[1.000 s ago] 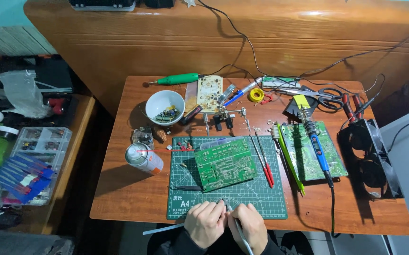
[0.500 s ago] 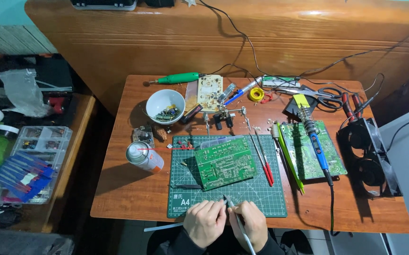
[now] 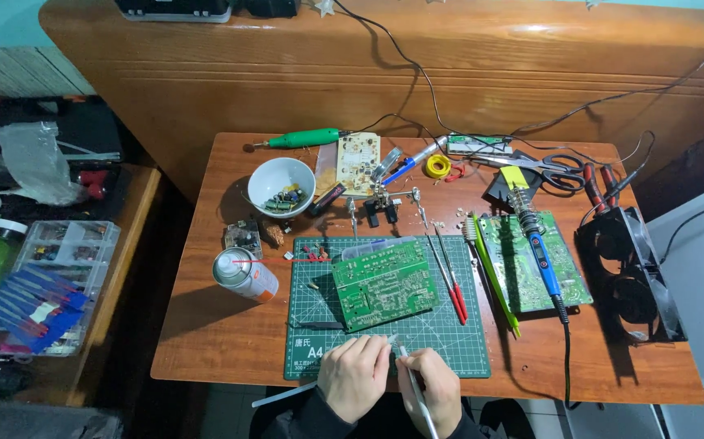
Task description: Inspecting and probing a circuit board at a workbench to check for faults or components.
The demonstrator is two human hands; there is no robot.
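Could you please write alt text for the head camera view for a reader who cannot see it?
A person's left hand and right hand meet over a green cutting mat, the right holding tweezers, near a green circuit board.

My wooden desk (image 3: pixel 206 358) stands against a long wooden headboard-like panel (image 3: pixel 482 73). Left of the desk sits a lower wooden side table (image 3: pixel 128 268); beyond the panel, a pale teal wall (image 3: pixel 2 24).
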